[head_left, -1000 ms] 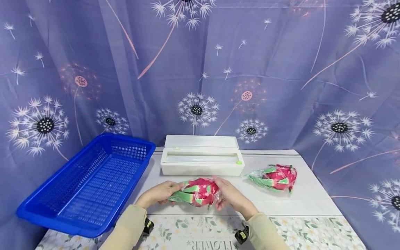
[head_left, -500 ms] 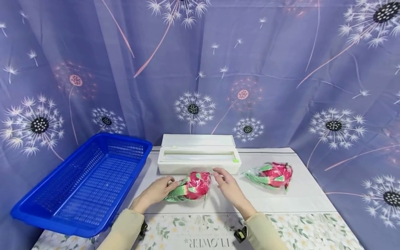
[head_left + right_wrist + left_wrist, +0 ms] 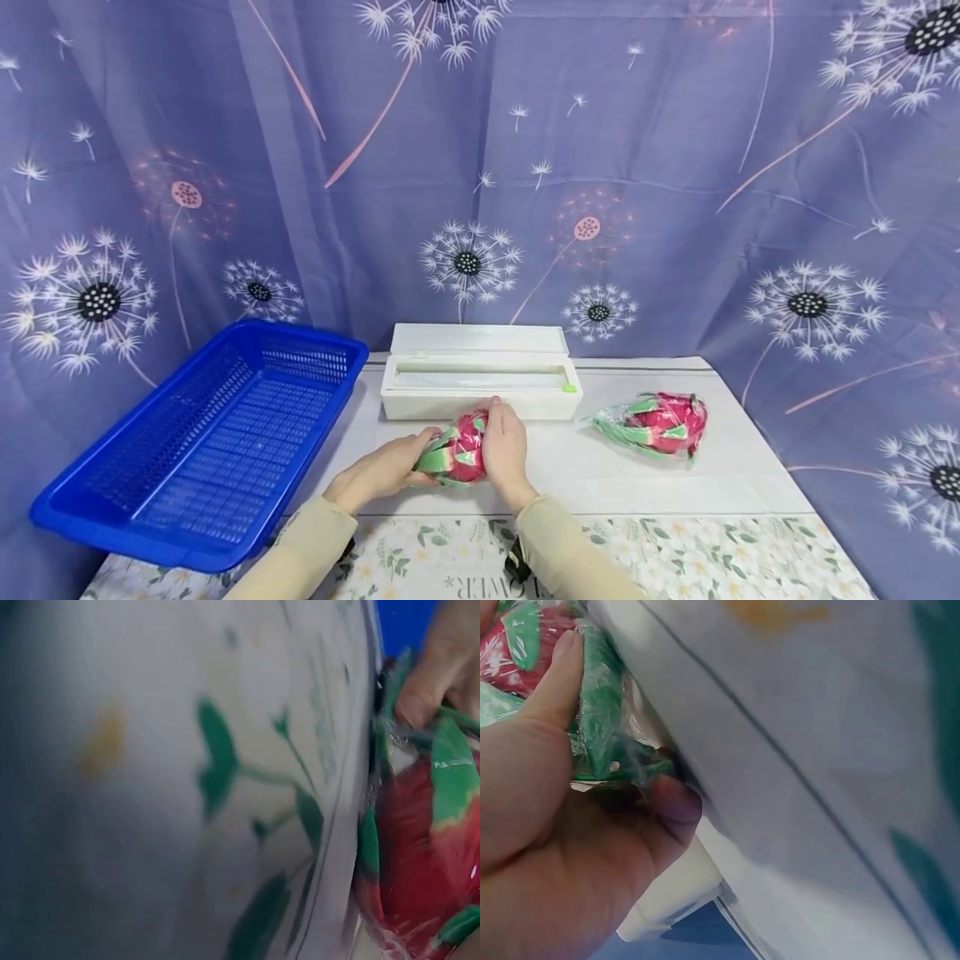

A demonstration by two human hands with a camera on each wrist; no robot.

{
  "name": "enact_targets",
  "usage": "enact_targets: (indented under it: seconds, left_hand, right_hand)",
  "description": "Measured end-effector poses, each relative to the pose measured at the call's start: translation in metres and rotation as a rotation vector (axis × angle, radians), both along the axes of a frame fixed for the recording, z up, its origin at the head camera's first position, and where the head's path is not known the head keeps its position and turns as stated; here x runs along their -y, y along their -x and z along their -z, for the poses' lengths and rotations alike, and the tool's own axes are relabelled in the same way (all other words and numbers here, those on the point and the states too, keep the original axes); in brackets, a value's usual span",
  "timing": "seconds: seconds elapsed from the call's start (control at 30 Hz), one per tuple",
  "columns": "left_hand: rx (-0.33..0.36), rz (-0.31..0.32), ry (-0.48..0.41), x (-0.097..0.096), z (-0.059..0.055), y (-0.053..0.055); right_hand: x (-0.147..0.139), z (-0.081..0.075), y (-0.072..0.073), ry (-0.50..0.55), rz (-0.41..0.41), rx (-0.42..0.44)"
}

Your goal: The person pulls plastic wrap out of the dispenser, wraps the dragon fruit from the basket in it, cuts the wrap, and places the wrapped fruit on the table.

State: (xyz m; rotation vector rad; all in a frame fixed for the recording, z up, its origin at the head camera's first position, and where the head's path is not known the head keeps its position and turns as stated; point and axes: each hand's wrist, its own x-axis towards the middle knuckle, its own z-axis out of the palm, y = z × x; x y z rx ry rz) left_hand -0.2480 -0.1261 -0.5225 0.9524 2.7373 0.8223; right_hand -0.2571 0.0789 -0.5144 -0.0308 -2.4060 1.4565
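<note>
A dragon fruit [image 3: 461,450], red with green scales, lies in clear plastic wrap in front of a white box. My left hand [image 3: 390,467] grips its green, tapering end, thumb on the near side and fingers beyond. In the left wrist view, the left hand [image 3: 562,802] holds the green tips and gathered wrap between thumb and fingers. My right hand [image 3: 506,446] cups the red, rounded end, its fingers reaching over the far side; its thumb is hidden. The right wrist view shows the dragon fruit [image 3: 424,855] up close, film tight over its skin.
Behind the fruit stands the white wrap box [image 3: 480,404], lid raised, with a green slider at its right. A second wrapped dragon fruit [image 3: 663,425] lies to the right. A blue plastic basket [image 3: 348,367] stands at the left. A patterned curtain [image 3: 637,167] hangs behind.
My right hand first left the fruit's red end, fingers lifted, then came back left against it. The left hand stayed at the green end, and the fruit has shifted slightly.
</note>
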Motion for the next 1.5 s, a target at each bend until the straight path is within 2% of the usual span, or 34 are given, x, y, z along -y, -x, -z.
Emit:
enact_targets:
  seconds: [0.07, 0.13, 0.23, 0.4, 0.47, 0.57, 0.67, 0.77, 0.87, 1.0, 1.17, 1.23, 1.4, 1.5]
  left_hand:
    - [0.015, -0.004, 0.008, 0.001, -0.001, 0.001]
    - [0.014, -0.021, 0.013, 0.001, 0.0, 0.001]
    - [0.0, -0.038, -0.003, 0.001, 0.002, 0.002]
    - [0.038, -0.089, -0.009, 0.003, 0.005, -0.001]
    - [0.063, -0.126, 0.012, 0.006, 0.005, -0.005]
    - [0.081, -0.159, 0.064, 0.013, 0.003, -0.009]
    - [0.073, -0.153, 0.112, 0.016, 0.003, -0.012]
    - [0.058, -0.126, 0.137, 0.016, 0.004, -0.011]
    - [0.008, -0.085, 0.183, 0.015, 0.008, -0.008]
    - [-0.08, -0.034, 0.247, 0.016, 0.01, -0.005]
    - [-0.118, -0.048, 0.277, 0.019, 0.01, -0.003]
    - [-0.098, -0.073, 0.271, 0.019, 0.009, -0.003]
    - [-0.002, -0.161, 0.243, 0.017, 0.006, -0.003]
    - [0.032, -0.194, 0.244, 0.017, 0.004, -0.003]
  right_hand:
    - [0.004, 0.002, -0.001, -0.046, 0.03, -0.037]
    - [0.005, 0.003, -0.001, -0.071, 0.004, -0.039]
    - [-0.003, 0.0, 0.0, -0.018, -0.074, 0.042]
    - [-0.027, -0.001, 0.007, 0.19, -0.145, 0.174]
    - [-0.033, 0.0, 0.011, 0.2, -0.153, 0.188]
    - [-0.037, 0.003, 0.014, 0.142, -0.159, 0.208]
    - [-0.037, 0.007, 0.016, 0.093, -0.2, 0.212]
    - [-0.036, 0.01, 0.016, 0.105, -0.284, 0.188]
    - [-0.036, 0.013, 0.015, 0.128, -0.322, 0.182]
    - [-0.033, 0.013, 0.011, 0.122, -0.295, 0.176]
    - [-0.031, 0.011, 0.01, 0.087, -0.28, 0.172]
    - [-0.035, 0.011, 0.011, 0.129, -0.304, 0.186]
    - [-0.054, 0.01, 0.017, 0.4, -0.378, 0.286]
    - [-0.065, 0.006, 0.016, 0.426, -0.402, 0.326]
